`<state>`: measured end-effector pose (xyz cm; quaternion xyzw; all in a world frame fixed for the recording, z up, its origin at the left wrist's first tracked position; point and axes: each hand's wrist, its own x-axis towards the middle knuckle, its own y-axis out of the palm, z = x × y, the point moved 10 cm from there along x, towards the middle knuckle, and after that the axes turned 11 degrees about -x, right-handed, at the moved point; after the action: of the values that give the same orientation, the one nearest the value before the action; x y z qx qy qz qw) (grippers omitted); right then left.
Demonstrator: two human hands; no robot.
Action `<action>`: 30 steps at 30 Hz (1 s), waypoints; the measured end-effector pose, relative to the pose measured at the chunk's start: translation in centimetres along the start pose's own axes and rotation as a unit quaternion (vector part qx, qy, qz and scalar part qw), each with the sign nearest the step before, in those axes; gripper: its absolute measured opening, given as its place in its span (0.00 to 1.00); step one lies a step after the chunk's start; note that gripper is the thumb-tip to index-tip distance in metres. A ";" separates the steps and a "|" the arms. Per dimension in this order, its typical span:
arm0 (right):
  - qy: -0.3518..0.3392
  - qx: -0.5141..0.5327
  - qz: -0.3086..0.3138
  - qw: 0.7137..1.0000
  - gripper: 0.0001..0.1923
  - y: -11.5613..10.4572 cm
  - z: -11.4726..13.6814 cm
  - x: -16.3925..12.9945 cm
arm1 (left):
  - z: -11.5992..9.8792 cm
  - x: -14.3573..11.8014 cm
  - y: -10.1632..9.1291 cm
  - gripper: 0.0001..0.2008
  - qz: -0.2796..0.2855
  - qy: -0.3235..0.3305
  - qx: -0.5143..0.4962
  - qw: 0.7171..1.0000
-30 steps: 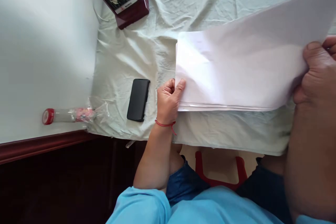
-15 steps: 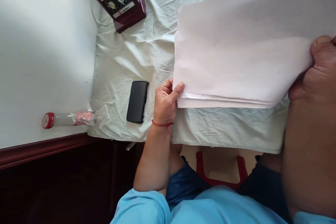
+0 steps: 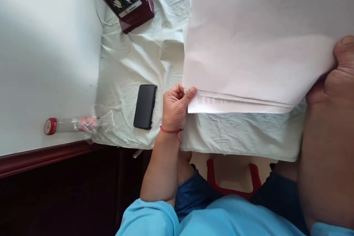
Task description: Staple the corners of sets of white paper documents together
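Several sheets of white paper point(image 3: 257, 40) are held above the cloth, their layers fanned along the near edge. A strip of printed text shows on a lower sheet at that edge. My left hand point(image 3: 175, 105), with a red string at the wrist, pinches the near left corner, thumb on top. At the right edge of the view my right hand point(image 3: 334, 70) grips the right side of the sheets, which curve upward there. Part of that hand is cut off by the frame.
A dark phone point(image 3: 145, 107) lies on the pale tablecloth point(image 3: 132, 59) left of my left hand. A fan with a dark red base point(image 3: 132, 3) stands at the far left. Beside the wall lies a clear bottle with a red cap point(image 3: 51, 126). Below is a red stool point(image 3: 210, 173).
The top sheets have shifted away from me, and their near edges have spread, uncovering lines of print. My right hand has moved slightly right. My left hand stays at the corner.
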<state>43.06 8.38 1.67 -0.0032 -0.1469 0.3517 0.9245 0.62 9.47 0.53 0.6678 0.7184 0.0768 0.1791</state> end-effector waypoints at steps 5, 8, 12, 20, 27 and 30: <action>0.026 0.003 -0.025 0.999 0.23 0.0 0.3 -0.4 | 0.2 0.2 -0.5 0.31 -0.011 0.003 0.008 1.000; 0.043 -0.024 -0.023 0.999 0.21 0.0 0.4 -0.5 | 0.4 0.4 -0.5 0.29 0.000 0.000 -0.008 1.000; 0.065 0.018 -0.016 0.998 0.15 0.3 0.4 -1.1 | -0.2 0.9 -1.4 0.25 -0.026 0.028 -0.027 0.999; 0.062 0.007 0.000 0.998 0.09 0.6 0.7 -1.7 | -1.2 1.0 -2.5 0.28 -0.070 0.093 0.000 0.993; 0.064 0.000 -0.016 0.998 0.09 0.4 0.5 -1.6 | -0.3 1.1 -2.3 0.30 -0.050 0.052 -0.011 0.997; 0.055 0.033 -0.041 0.997 0.13 -0.2 0.1 -1.2 | 0.0 1.0 -1.6 0.25 -0.012 0.020 -0.014 1.000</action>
<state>42.37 7.44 1.46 0.0137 -0.0844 0.3176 0.9444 -0.85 10.26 -0.20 0.6550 0.7284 0.0985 0.1751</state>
